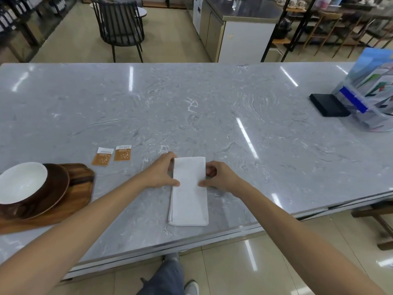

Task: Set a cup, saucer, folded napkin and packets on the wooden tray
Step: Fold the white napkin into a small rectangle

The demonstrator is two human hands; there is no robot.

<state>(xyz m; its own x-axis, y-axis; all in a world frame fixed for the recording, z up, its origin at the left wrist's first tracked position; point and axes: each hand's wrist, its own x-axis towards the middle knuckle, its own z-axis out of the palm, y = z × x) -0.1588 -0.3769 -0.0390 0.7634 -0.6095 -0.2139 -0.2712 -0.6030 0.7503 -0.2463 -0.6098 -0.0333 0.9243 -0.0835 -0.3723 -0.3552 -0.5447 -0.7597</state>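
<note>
Both hands are on the white folded napkin [188,190], which lies flat on the grey marbled desk [212,116] near its front edge: the left hand [163,174] pinches its left edge and the right hand [219,177] its right edge. Left of it lie two orange-and-white packets [112,156], their print too small to read. Further left the wooden tray [76,188] carries a brown saucer [57,188] with a white-lined cup [21,184] on it.
</note>
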